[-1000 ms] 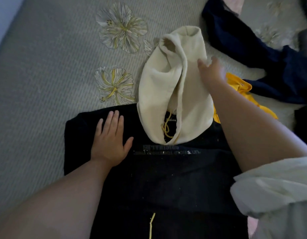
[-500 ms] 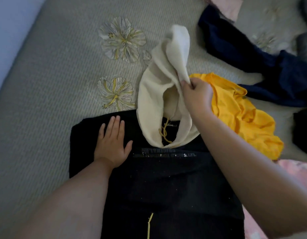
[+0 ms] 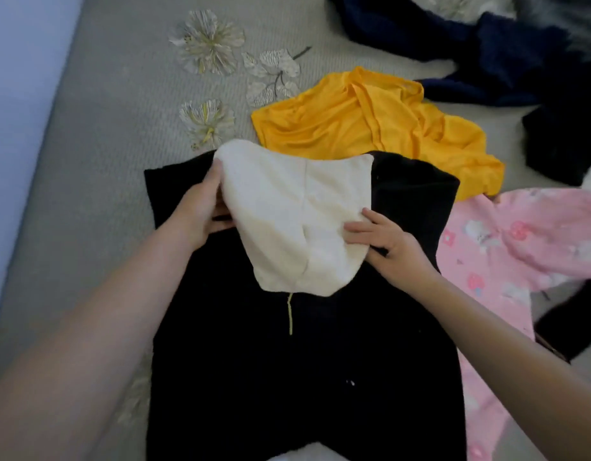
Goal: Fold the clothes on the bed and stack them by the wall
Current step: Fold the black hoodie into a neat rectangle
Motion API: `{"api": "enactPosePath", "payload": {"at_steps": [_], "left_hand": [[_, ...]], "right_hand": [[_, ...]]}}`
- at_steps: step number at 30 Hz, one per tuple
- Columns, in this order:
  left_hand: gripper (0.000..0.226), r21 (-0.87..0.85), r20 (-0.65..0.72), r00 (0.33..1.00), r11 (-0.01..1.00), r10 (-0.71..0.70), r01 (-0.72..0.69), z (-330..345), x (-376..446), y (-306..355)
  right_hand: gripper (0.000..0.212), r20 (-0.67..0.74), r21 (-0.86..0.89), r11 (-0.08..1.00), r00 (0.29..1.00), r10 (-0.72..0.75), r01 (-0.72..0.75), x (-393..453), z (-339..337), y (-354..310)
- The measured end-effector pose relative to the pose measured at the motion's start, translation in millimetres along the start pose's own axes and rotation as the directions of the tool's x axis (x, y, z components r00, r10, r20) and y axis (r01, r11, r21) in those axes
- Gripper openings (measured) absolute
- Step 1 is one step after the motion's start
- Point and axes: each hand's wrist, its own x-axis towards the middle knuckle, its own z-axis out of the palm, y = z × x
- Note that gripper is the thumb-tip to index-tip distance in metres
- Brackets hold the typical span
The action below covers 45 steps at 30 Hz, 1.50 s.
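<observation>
The cream hood was gripped by the left hand and pressed flat by the right hand's straight fingers over the black hoodie on the bed.

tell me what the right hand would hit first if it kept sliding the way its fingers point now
The right hand points left across the cream hood, fingers already lying on it. Going on, it would likely cross the hood and meet the left hand gripping the hood's far edge, though depth is hard to judge.

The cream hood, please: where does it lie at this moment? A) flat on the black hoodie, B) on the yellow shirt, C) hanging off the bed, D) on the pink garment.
A: the cream hood lies folded down on the black hoodie, with the left hand and right hand at its sides.
</observation>
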Motion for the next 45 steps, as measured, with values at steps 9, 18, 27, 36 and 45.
{"api": "enactPosePath", "payload": {"at_steps": [9,18,27,36,45], "left_hand": [[0.028,-0.44,0.038,0.99,0.892,0.133,-0.103,6.2,-57.2,-71.0],[0.055,0.372,-0.49,0.733,0.873,0.473,-0.315,30.5,-85.7,-145.5],[0.062,0.957,0.289,0.944,-0.083,0.158,-0.279,46.9,-67.1,-210.7],[0.061,0.891,0.307,0.762,0.109,0.569,-0.44,35.4,-123.3,-246.0],[0.087,0.903,0.395,0.918,-0.201,0.041,-0.38,-23.8,-213.8,-388.3]], "right_hand": [[0.013,-0.229,-0.365,0.897,0.91,-0.346,0.249,-47.2,22.5,16.9],[0.045,0.098,-0.425,0.877,0.951,0.292,-0.225,-75.8,80.4,29.0],[0.051,0.264,-0.605,0.791,0.913,0.309,-0.093,-100.6,103.6,56.2],[0.054,0.235,-0.401,0.914,0.958,0.163,-0.057,-134.9,84.0,46.9],[0.063,0.586,-0.505,0.793,0.81,0.025,0.341,-310.1,129.9,58.2]]}}
